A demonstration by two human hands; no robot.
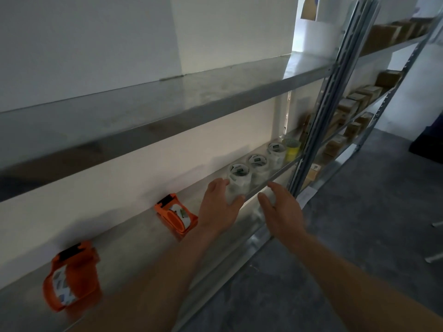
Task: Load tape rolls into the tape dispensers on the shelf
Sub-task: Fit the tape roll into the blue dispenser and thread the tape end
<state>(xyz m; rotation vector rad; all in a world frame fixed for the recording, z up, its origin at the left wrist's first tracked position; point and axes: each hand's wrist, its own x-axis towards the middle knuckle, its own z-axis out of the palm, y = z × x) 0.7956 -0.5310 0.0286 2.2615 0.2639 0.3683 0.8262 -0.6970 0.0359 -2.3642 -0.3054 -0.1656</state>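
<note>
Two orange tape dispensers lie on the metal shelf (pixel 134 250): one at the near left (pixel 72 276) and one further along (pixel 176 215), each with a white patterned roll in it. Right of them stands a row of clear tape roll stacks, the nearest (pixel 238 179), then two more (pixel 259 167) (pixel 276 152), and a yellow roll (pixel 292 147) at the far end. My left hand (pixel 219 206) reaches over the shelf, fingers spread against the nearest stack. My right hand (pixel 281 212) hovers open in front of the shelf edge, holding nothing.
An empty metal shelf (pixel 167 109) runs above at head height. A grey upright post (pixel 328 99) stands at the right end, with cardboard boxes (pixel 354 101) on the shelving beyond it. Grey concrete floor (pixel 347 236) lies to the right.
</note>
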